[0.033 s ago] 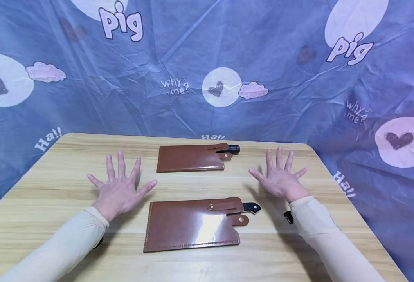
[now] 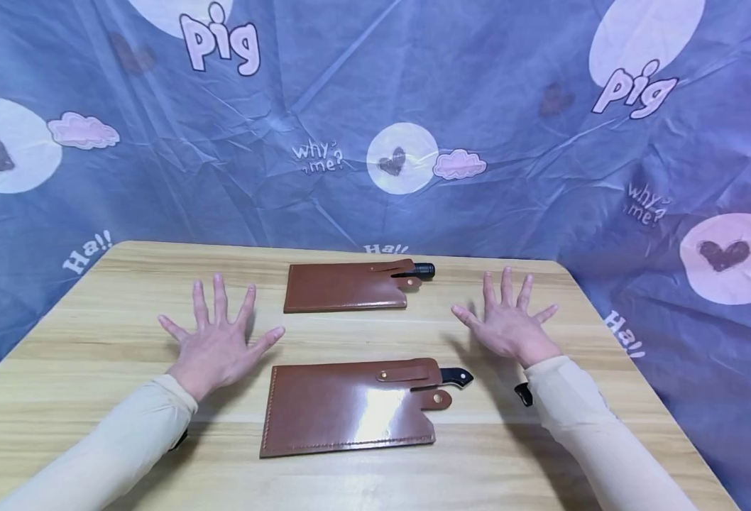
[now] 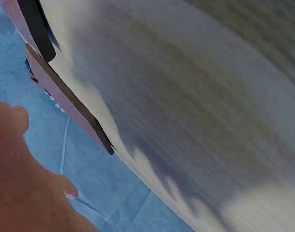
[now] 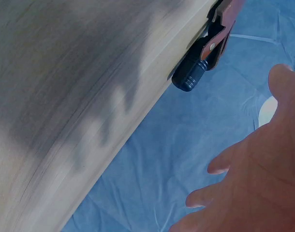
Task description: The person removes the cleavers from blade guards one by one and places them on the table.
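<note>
My left hand point(image 2: 214, 355) hovers above the table's left side, palm down with fingers spread wide, and holds nothing. On the right my right hand point(image 2: 510, 328) is spread the same way, also holding nothing. Between them lie two brown leather knife sheaths, one behind the other. From the near sheath point(image 2: 331, 408) a black riveted knife handle point(image 2: 456, 377) sticks out to the right. The far sheath point(image 2: 343, 287) has a rounded black handle point(image 4: 189, 72) protruding at its right end. Both blades are hidden inside. Each sheath's snap tab hangs unfastened beside the handle.
The light wood table point(image 2: 350, 482) has rounded far corners. Behind and beside it hangs a blue printed cloth point(image 2: 516, 206) with hearts, clouds and lettering. Dark pieces of the wrist gear point(image 2: 524, 394) show beneath the sleeves.
</note>
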The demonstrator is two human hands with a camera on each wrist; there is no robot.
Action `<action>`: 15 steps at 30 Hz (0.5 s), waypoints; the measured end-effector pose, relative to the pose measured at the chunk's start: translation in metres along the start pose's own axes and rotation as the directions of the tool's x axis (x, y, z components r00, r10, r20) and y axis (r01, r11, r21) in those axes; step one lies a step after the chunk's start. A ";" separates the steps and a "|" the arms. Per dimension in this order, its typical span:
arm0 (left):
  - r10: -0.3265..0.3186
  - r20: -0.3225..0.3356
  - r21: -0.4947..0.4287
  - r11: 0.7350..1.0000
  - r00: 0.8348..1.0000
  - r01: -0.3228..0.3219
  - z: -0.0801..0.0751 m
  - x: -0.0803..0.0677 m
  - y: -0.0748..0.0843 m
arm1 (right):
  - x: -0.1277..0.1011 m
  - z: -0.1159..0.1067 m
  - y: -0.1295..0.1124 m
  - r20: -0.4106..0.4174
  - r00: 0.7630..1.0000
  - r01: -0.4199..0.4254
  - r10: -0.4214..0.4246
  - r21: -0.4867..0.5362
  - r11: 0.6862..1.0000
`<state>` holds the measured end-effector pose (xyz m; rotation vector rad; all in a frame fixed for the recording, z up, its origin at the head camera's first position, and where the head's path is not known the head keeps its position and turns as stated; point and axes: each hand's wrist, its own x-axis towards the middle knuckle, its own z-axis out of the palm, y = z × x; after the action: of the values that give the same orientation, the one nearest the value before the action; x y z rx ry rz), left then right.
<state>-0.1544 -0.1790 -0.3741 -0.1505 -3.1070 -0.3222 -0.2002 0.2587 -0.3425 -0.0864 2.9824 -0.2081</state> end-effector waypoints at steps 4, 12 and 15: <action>0.004 0.000 -0.007 1.000 1.000 -0.004 -0.001 0.000 0.001 | -0.002 -0.001 0.001 -0.005 1.000 -0.001 0.001 0.004 1.000; 0.007 -0.017 -0.014 1.000 1.000 -0.007 -0.002 -0.001 0.000 | -0.001 -0.002 0.000 -0.030 1.000 0.007 -0.007 0.008 1.000; 0.019 -0.033 -0.012 1.000 0.999 -0.019 -0.002 0.001 0.000 | 0.001 -0.003 0.001 -0.047 0.999 0.005 -0.005 0.003 1.000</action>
<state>-0.1554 -0.1794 -0.3719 -0.1732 -3.0699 -0.3402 -0.2012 0.2602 -0.3403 -0.0899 3.0290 -0.2191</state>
